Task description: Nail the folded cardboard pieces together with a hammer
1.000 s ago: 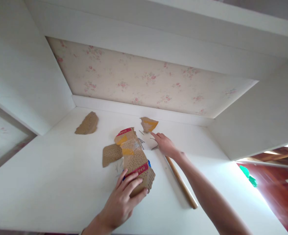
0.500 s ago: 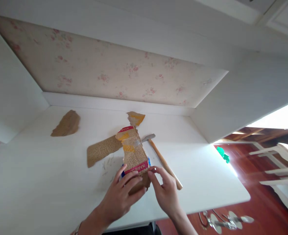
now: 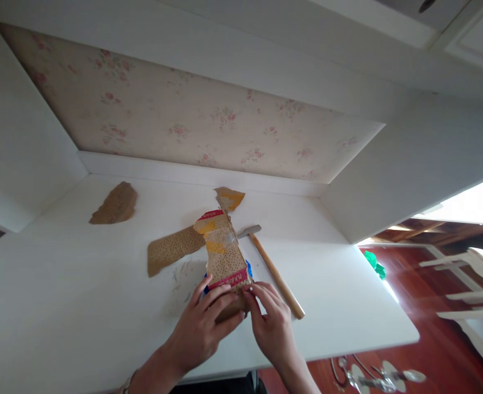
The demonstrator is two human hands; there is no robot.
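A torn piece of punctured cardboard with red and yellow print and clear tape lies in front of me, dotted with small holes. My left hand grips its near end, fingers spread over the top and left edge. At the near right corner, my right hand has thumb and fingertips pinched together. A tiny pale spot shows between those fingertips; what it belongs to is too small to tell. Something blue peeks out from under the cardboard on both sides. Just right of it lies a hammer with a wooden handle.
A punctured cardboard strip lies to the left, partly beneath the main piece. Torn cardboard scraps lie at the far left and at the back. White panels enclose the white tabletop on the left and right.
My right hand has shifted slightly left and closer in on the cardboard's corner, its fingers bunched tighter. My left hand stays on the cardboard. The view has tilted slightly.
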